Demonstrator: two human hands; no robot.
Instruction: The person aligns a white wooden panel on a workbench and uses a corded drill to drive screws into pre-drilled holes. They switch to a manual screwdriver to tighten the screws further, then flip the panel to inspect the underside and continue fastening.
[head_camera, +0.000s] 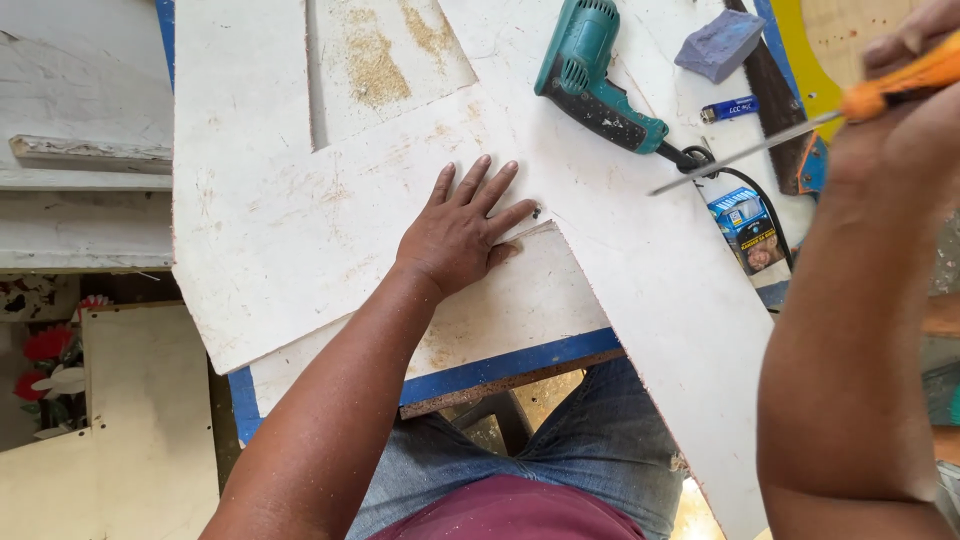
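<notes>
My left hand (462, 228) lies flat, fingers spread, on a large white cut-out board (300, 210) that rests on the workbench. A small dark screw (537, 212) sits in the board just beyond my fingertips. My right hand (900, 110) is raised at the upper right, closed around the orange handle of a screwdriver (790, 135). Its metal shaft points down-left toward the board, its tip hanging above the white surface to the right of the screw.
A teal power drill (592, 72) lies on the board at the top, its black cord looping right. A purple-grey block (718, 44), a blue lighter (730, 108) and a small blue box (748, 228) lie nearby. Sawdust covers the upper panel. More white boards lie left.
</notes>
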